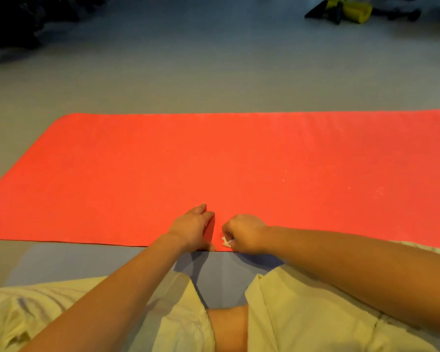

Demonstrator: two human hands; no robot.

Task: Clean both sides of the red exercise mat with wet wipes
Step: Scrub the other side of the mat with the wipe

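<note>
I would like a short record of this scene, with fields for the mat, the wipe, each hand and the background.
mat: red exercise mat lies flat on the grey floor, right end out of frame
wipe: small white wet wipe at the mat's near edge
left hand: rests on the mat beside the wipe, holds nothing
right hand: fingers curled round the wipe
dirt: pale specks on the mat's right part
background: yellow object at far right
</note>
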